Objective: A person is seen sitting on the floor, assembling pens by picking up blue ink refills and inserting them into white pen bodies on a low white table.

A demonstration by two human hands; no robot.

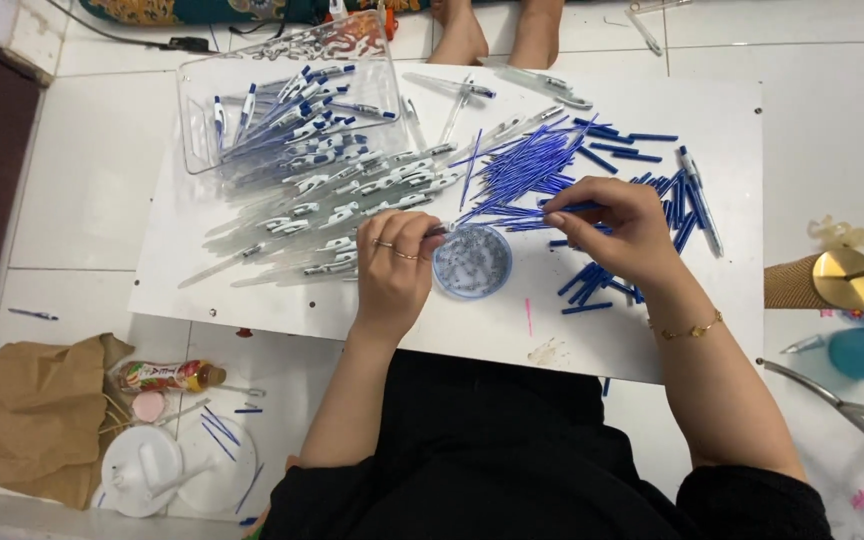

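Observation:
My left hand (396, 262) grips a clear pen barrel (440, 230) just left of a small round blue lid (472, 261) filled with tiny springs. My right hand (618, 228) pinches a thin blue ink refill (564, 208), its tip pointing left toward the barrel. Both hands hover over a white board (252, 305). A heap of blue refills (527, 165) lies behind my hands. Clear barrels with white and blue clips (342, 200) are piled to the left.
A clear plastic box (287, 100) at the back left holds more pens. Blue caps (592, 285) lie under my right wrist. Someone's bare feet (497, 30) rest beyond the board. On the floor sit a brown paper bag (27, 415), a small bottle (167, 376) and a white lid (177, 465).

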